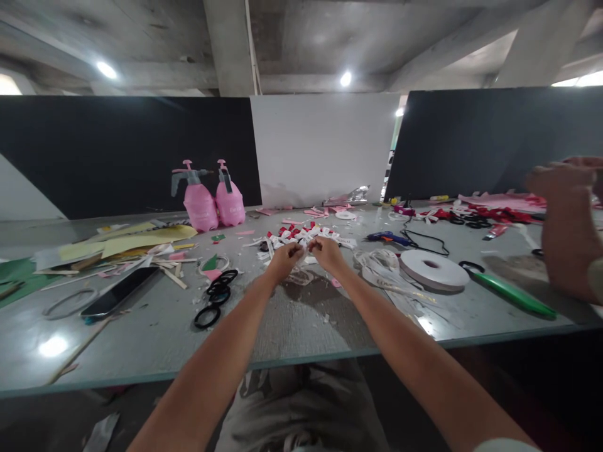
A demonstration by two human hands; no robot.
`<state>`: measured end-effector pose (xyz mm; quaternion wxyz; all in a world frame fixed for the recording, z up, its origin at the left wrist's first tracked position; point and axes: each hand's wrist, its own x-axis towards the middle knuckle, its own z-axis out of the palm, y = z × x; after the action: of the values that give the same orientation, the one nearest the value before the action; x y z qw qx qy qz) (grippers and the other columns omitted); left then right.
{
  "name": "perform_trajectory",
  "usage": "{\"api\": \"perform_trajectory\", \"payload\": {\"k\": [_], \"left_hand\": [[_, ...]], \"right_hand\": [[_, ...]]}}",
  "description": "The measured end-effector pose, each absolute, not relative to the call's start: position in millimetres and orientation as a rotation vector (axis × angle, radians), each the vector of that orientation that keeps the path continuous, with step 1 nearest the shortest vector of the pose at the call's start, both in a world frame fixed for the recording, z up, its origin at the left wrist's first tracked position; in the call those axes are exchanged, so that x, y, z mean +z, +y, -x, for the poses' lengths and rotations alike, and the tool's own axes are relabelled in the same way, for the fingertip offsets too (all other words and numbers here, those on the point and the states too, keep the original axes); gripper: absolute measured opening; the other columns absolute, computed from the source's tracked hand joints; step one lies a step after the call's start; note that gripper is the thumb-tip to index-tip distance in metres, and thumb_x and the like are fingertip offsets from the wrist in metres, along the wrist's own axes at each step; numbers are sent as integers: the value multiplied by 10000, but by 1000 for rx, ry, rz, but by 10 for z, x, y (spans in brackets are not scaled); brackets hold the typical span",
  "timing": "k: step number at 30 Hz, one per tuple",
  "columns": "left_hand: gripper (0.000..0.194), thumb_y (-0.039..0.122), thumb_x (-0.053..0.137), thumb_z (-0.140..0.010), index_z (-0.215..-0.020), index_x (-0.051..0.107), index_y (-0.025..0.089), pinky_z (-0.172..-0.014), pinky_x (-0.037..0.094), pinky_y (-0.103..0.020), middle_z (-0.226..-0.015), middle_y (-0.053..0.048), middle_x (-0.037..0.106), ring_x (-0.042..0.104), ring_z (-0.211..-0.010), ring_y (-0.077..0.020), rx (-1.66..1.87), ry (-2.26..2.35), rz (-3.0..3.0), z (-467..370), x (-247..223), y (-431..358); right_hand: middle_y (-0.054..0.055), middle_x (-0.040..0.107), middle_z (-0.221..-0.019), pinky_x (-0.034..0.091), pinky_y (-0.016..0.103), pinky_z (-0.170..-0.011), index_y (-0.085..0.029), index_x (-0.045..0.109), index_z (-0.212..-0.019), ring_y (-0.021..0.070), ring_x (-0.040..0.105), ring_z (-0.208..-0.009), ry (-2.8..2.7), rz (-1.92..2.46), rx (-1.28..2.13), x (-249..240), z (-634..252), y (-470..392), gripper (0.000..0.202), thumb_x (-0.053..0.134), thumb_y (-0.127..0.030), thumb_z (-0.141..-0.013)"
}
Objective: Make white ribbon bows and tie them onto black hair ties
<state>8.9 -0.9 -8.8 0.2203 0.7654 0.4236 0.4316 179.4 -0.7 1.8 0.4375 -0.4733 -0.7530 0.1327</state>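
Observation:
My left hand [285,261] and my right hand [326,252] meet over the middle of the table, fingertips pinched and nearly touching. Between them is a small whitish piece that looks like ribbon, mostly covered by the fingers. Just behind the hands lies a pile of red and white ribbon bows [288,235]. A loose loop of pale ribbon [300,277] rests on the tabletop below them. Right of my right hand are a tangle of printed white ribbon [380,262] and a broad white ribbon roll [434,270].
Left are black rings [207,317], a phone [120,292], yellow paper [151,240] and two pink spray bottles [200,207]. A blue glue gun [390,238] with a black cord and a green tube-shaped object [516,292] lie right. Another person's arm [568,232] reaches in at far right.

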Motion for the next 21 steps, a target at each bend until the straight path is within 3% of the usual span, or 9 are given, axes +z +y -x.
{"api": "perform_trajectory", "payload": {"k": [3,5,8,11,16,21], "left_hand": [[239,317,504,-782,-871,627,133,-584,335,-209,-665,18,532,424,-601,-95,1232,1083,-1999,-84,-70,3],[219,310,487,-767,-829,608,138,-592,330,-211,-665,20,512,416,-612,-97,1208,1010,-1994,-70,-55,6],[186,301,490,-729,-755,586,143,-617,332,-221,-663,18,502,423,-640,-106,1155,965,-2044,-46,-34,4],[163,277,474,-693,-705,570,147,-604,329,-226,-635,19,490,427,-629,-111,1122,959,-2048,-26,-27,7],[135,240,437,-676,-625,528,155,-561,316,-223,-576,25,461,418,-583,-105,1145,982,-2050,-6,-41,21],[124,237,461,-706,-687,552,154,-526,310,-216,-525,43,450,405,-508,-89,1179,989,-1989,-16,-9,-34]], "right_hand": [[82,667,-1124,430,287,-801,-172,660,-1080,199,593,-975,-1768,1013,375,46,-1821,0,400,453,-159,-737],[70,635,-1198,412,303,-857,-201,657,-1099,211,553,-1074,-1798,894,447,67,-1828,2,386,449,-212,-775],[59,684,-857,412,291,-760,-173,690,-839,199,590,-852,-1859,893,603,73,-1826,13,279,472,-344,-812],[1,528,-557,349,256,-599,-162,573,-582,133,480,-587,-1884,956,746,55,-1820,29,388,490,-471,-801],[-59,368,-494,242,237,-495,-181,455,-565,80,318,-481,-1856,918,930,21,-1788,23,431,539,-552,-766],[-40,484,-522,298,232,-431,-190,483,-640,80,383,-408,-1735,928,1232,-4,-1745,-33,413,530,-574,-784]]}}
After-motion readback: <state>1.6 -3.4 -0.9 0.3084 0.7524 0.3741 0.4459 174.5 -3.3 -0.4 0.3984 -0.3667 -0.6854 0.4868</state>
